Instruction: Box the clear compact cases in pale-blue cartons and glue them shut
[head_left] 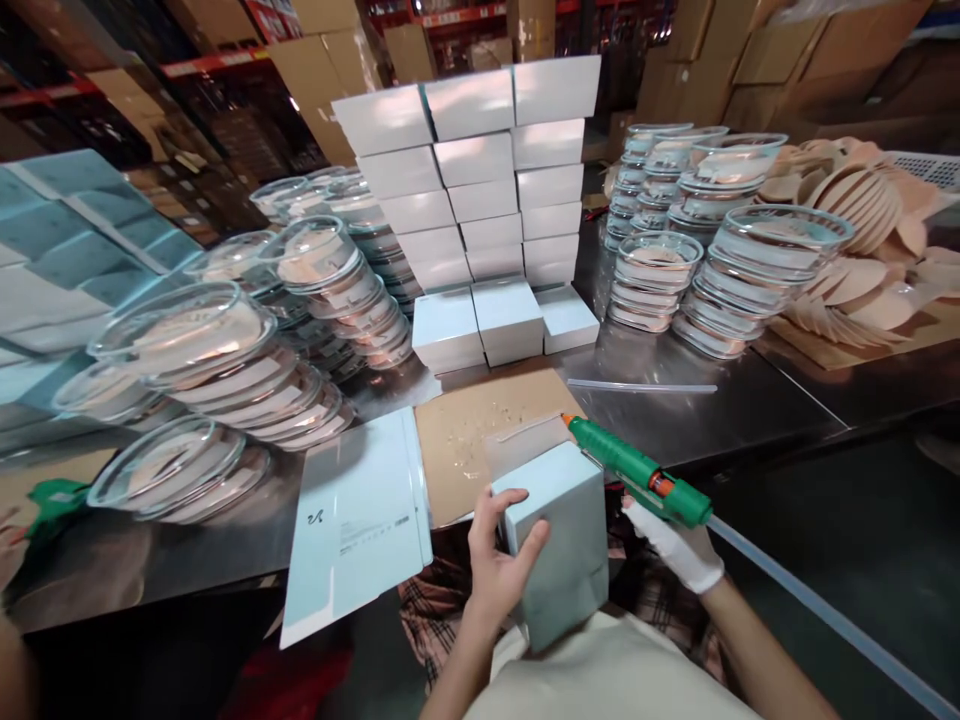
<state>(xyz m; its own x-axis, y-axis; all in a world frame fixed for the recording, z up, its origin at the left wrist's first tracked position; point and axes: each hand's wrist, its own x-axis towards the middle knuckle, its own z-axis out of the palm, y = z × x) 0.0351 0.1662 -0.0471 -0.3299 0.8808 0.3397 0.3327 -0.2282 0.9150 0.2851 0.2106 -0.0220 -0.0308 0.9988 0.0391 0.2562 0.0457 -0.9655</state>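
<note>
My left hand [504, 562] grips a pale blue box [566, 540] by its left side, thumb and fingers at its upper edge. The box is held upright against my body, with a flap [529, 443] standing out at its far edge. In my gloved right hand [675, 545] is a green hot glue gun [637, 470]; its orange nozzle points to the left above the box's far right corner. A long clear glue stick [817, 600] trails from the gun's back end. Most of my right fingers are hidden behind the gun. Flat pale blue box blanks [360, 520] lie left of the box.
A cardboard sheet [457, 440] with glue bits covers the near table. White boxes [480, 190] are stacked behind it. Clear round containers [206, 340] stand in piles left and right. A loose glue stick [641, 386] and tan curved pieces [862, 230] lie rightward. Another person's hand [10, 550] shows far left.
</note>
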